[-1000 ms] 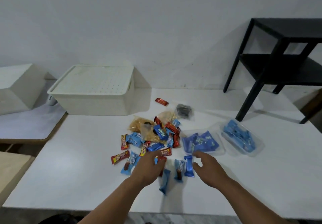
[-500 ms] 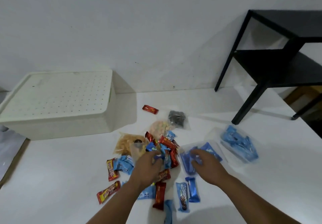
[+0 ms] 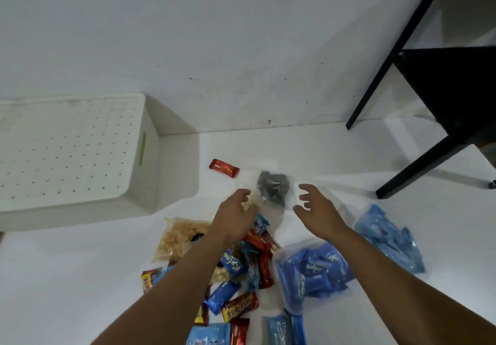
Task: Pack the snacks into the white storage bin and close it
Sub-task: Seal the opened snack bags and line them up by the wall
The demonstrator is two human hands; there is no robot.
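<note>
The worktop point(image 3: 80, 277) is carrying everything. The bin point(image 3: 80, 162) is sitting at its back left against the wall, lid still on. The snacks point(image 3: 241, 269) are lying heaped just right of it, with 2 blue bags point(image 3: 314, 272) on the right of the heap. The left hand point(image 3: 236, 213) is pinching a pale clear bag point(image 3: 248, 201) at the far end; the right hand point(image 3: 316, 210) is hovering open beside the dark bag point(image 3: 273, 186). Gathering seems underway; next, the lid likely needs lifting off before anything goes in.
</note>
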